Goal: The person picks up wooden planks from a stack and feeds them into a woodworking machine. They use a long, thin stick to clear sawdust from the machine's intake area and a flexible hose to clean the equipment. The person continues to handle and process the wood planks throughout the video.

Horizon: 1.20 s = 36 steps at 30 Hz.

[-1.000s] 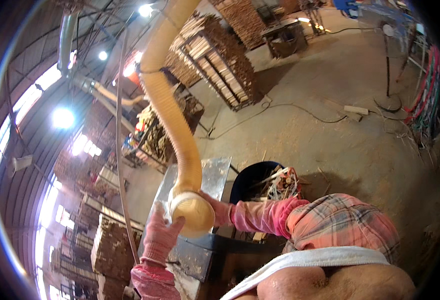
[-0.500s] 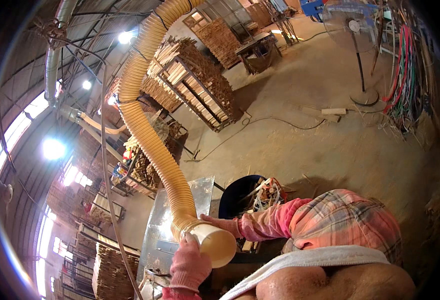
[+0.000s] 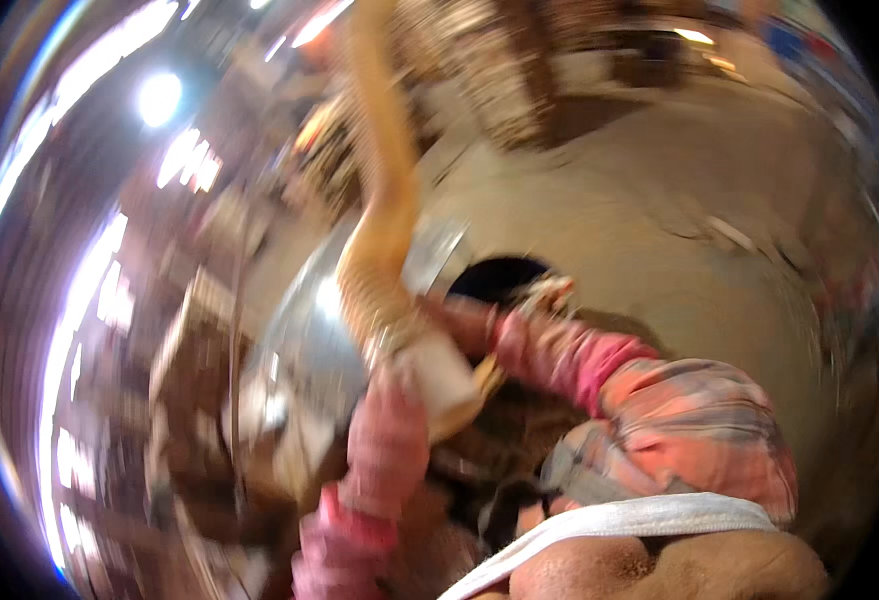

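A yellow ribbed duct hose [image 3: 375, 240] comes down from above and ends in a white pipe collar [image 3: 442, 385], its open end toward my lower right. My left hand [image 3: 397, 385], in a pink knitted glove or cuff, is closed on the near left side of the hose by the collar. On the far right side of the hose, my right hand [image 3: 457, 322] grips it just above the collar; its fingers are partly behind the hose. Motion blurs both hands, so single fingers do not show.
Beneath the hose lies a shiny metal tabletop [image 3: 300, 290]. A dark round tub [image 3: 500, 277] stands beyond my right forearm, with scraps [image 3: 550, 295] beside it. Farther back are a wood stack [image 3: 490, 75] and concrete floor [image 3: 640, 230].
My view has swung, and everything is now blurred. The hose bends more sharply above the collar. My left forearm reaches farther forward; both hands stay at the hose end.
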Motion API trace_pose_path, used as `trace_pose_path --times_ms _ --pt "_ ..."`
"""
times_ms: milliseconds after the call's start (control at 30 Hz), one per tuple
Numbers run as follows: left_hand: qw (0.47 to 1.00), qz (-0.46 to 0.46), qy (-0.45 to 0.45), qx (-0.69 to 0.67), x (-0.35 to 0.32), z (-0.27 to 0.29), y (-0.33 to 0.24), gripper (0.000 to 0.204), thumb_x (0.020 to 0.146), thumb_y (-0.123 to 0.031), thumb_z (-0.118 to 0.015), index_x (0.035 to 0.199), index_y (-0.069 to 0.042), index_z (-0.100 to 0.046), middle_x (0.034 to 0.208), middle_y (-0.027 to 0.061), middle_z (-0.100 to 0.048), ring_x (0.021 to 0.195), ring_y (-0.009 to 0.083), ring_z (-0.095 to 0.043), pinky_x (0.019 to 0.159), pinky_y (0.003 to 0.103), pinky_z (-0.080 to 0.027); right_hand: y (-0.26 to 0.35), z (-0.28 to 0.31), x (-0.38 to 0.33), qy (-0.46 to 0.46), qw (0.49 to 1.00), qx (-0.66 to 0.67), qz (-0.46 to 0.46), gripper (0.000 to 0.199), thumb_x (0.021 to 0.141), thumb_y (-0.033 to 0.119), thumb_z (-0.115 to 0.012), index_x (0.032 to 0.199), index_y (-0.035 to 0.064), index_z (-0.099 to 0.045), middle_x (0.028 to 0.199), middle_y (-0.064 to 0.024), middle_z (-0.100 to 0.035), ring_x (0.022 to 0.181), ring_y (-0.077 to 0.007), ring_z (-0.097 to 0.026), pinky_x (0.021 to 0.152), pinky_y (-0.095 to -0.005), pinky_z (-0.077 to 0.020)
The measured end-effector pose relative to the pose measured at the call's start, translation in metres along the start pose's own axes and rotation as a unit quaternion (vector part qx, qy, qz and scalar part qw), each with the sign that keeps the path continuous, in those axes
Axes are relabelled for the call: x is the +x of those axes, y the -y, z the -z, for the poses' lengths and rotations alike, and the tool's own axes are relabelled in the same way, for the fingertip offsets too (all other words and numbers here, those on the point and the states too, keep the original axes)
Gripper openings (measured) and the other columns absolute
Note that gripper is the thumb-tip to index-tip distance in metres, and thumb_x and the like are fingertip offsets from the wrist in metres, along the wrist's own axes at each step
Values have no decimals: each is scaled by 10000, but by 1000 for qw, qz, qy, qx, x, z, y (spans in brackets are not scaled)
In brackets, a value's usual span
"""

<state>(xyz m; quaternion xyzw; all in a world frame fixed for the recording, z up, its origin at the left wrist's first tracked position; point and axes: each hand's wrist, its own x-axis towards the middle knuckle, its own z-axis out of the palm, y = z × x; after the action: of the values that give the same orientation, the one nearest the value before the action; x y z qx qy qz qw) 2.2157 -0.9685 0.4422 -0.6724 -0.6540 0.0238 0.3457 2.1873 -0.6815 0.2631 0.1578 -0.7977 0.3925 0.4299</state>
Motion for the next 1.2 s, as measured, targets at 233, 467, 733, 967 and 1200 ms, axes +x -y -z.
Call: trace_pose_path --times_ms 233,467,733,967,1200 --pt "963 212 141 -88 -38 54 -19 663 817 -162 -664 1426 14 -469 1397 210 -519 1235 382 -557 1015 464 -491 82 -7 101 54 681 687 -249 534 1039 424 -524 1401 32 -511 1326 -118 -623 1186 -220 -611 1074 -391 -480" --pt "898 421 63 -114 -129 131 -65 613 847 -115 -709 1405 46 -512 1392 275 -551 1230 415 -587 1038 445 -487 36 -33 207 61 832 543 -92 528 1022 382 -581 1433 62 -495 1392 -119 -577 1288 -188 -542 1135 -364 -426" --pt "617 780 -21 -105 -190 178 -202 501 876 -10 -627 1369 51 -554 1138 175 -651 988 221 -642 888 321 -530 60 -76 320 156 651 742 -36 584 959 327 -663 1408 -9 -502 1311 -138 -645 1169 -275 -640 1102 -432 -471" --pt "465 879 -88 -62 -177 177 -201 507 904 16 -596 1407 44 -540 1226 143 -640 1067 208 -634 958 327 -510 -2 -234 389 107 680 720 -88 416 972 297 -641 1301 44 -602 1135 -58 -687 993 -178 -659 921 -358 -532" --pt "406 900 -138 -83 -185 162 -212 522 915 13 -600 1430 42 -521 1268 136 -625 1088 194 -629 981 324 -500 65 -321 411 183 774 603 -63 348 981 297 -646 1237 62 -649 1071 -19 -693 913 -148 -650 817 -310 -535"
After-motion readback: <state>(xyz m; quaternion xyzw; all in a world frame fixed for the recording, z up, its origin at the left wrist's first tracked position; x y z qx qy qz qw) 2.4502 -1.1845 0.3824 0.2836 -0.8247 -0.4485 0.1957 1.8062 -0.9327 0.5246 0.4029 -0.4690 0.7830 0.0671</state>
